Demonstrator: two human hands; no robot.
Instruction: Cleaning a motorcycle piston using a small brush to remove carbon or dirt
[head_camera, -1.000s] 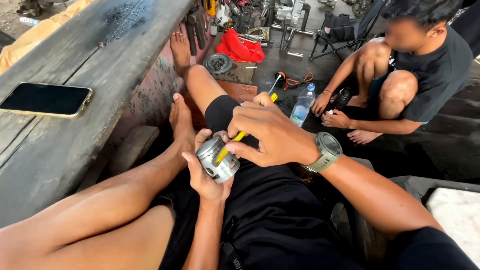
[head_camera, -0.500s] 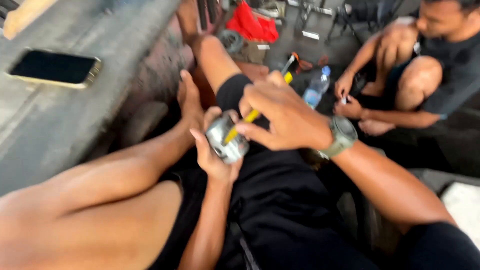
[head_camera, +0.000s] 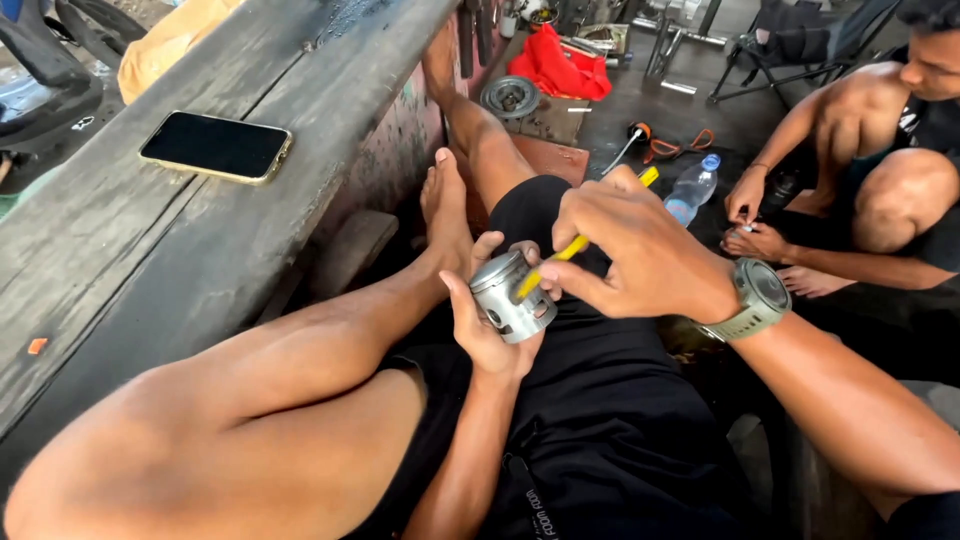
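Dark workshop floor is spreading behind a person who is sitting with legs stretched out along a weathered wooden bench (head_camera: 150, 260). At the centre of view, the left hand (head_camera: 480, 335) is cupping a small grey metal piston (head_camera: 510, 297) from below, fingers wrapped tight on its skirt, probably steadying it over the lap. From three o'clock the right hand (head_camera: 630, 250), wearing a wristwatch (head_camera: 752, 300), is pinching a thin yellow-handled tool (head_camera: 560, 255) shut between its fingers and pressing the tip against the piston's upper edge. Farther out, at ten o'clock, a black phone (head_camera: 215, 146) is lying flat on the bench. At one o'clock a plastic water bottle (head_camera: 692, 190) is standing on the floor, and beyond it another person (head_camera: 880, 170) is crouching.
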